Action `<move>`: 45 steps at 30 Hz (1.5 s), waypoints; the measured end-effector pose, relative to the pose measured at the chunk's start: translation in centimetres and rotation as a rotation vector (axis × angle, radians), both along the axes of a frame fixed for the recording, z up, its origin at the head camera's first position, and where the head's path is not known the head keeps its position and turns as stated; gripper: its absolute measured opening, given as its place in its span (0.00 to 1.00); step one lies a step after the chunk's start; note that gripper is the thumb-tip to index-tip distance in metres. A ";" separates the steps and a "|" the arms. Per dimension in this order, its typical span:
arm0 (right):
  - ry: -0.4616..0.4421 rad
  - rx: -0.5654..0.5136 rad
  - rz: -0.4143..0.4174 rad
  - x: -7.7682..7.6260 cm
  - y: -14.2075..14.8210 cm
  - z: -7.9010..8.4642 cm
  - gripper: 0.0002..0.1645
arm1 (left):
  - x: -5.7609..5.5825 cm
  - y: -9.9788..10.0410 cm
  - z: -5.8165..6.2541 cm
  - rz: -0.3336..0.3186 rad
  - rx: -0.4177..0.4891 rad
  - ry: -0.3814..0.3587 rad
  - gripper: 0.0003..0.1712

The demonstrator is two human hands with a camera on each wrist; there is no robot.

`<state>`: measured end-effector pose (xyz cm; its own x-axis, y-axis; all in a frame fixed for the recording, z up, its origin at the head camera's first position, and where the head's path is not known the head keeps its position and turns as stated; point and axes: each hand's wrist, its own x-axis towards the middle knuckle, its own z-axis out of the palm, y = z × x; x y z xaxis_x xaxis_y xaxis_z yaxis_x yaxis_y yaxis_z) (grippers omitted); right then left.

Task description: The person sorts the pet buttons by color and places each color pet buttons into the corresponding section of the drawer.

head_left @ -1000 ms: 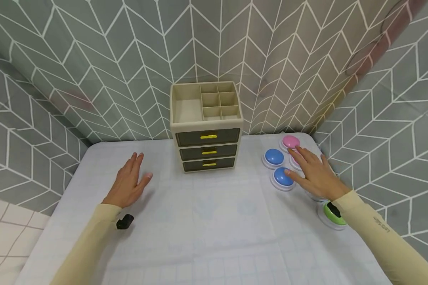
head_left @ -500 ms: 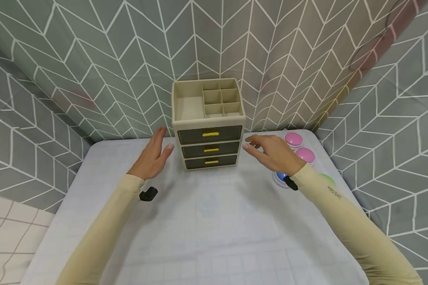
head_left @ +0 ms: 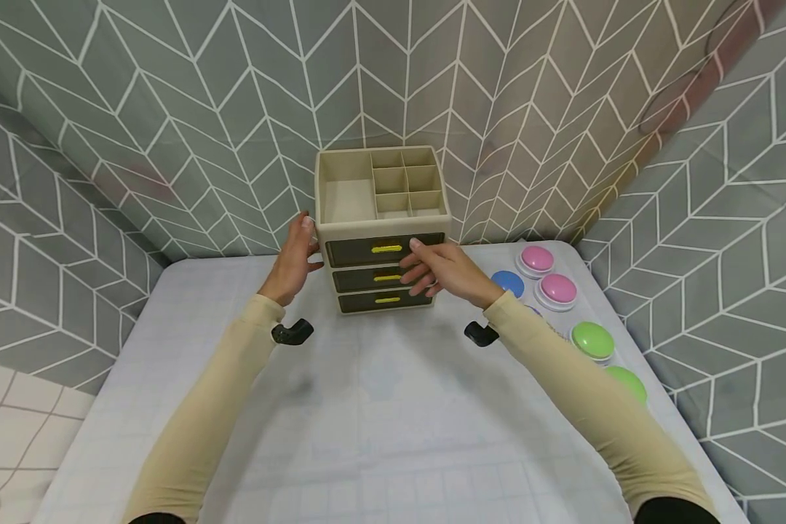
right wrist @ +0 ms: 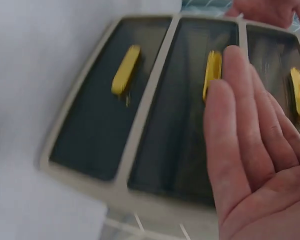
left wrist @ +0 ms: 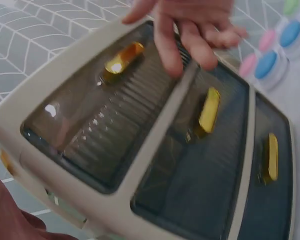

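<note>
A beige desktop organizer (head_left: 384, 227) stands against the back wall, with dark drawers (head_left: 359, 253) and yellow handles (head_left: 386, 249) in front. My left hand (head_left: 292, 260) is at its left side, fingers loosely bent right beside the side wall. My right hand (head_left: 450, 271) hovers before the right part of the drawer fronts, holding nothing. Seen from the right wrist, its extended fingers (right wrist: 240, 125) overlap the middle drawer's handle (right wrist: 213, 70). In the left wrist view the left hand (left wrist: 12, 215) shows only partly, low at the left edge.
Round push-style lights or buttons sit on the white table (head_left: 380, 407) at the right: pink (head_left: 558, 290), blue (head_left: 508, 282) and green (head_left: 592, 340). The right forearm passes over part of this group. Grey chevron-patterned cloth (head_left: 236, 131) surrounds the back and sides.
Both hands have moved inward to the organizer. The right hand left the buttons and came over to the drawer fronts; the left moved right to the organizer's side.
</note>
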<state>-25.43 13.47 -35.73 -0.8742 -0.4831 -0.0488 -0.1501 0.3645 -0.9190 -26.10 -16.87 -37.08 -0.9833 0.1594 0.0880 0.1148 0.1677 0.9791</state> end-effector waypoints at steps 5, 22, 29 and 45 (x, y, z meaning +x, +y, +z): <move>-0.149 -0.126 0.049 -0.3 -2.1 -0.4 0.40 | 0.1 0.4 0.3 -0.043 0.097 -0.086 0.47; -0.309 -0.388 -0.051 0.1 -5.5 -0.8 0.33 | -0.2 0.0 0.4 -0.054 0.086 -0.138 0.56; -0.368 -0.477 -0.176 1.0 -6.2 -1.6 0.30 | -0.2 0.4 -0.4 -0.057 0.062 -0.181 0.57; -0.285 -0.488 -0.344 2.8 -6.7 -2.1 0.26 | -0.9 0.3 -0.1 -0.107 0.016 -0.219 0.57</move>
<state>-22.63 6.73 -37.79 -0.9677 -0.2043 -0.1475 0.1744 -0.1206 -0.9773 -27.04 -16.54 -37.22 -0.9567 0.2644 -0.1216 -0.0837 0.1502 0.9851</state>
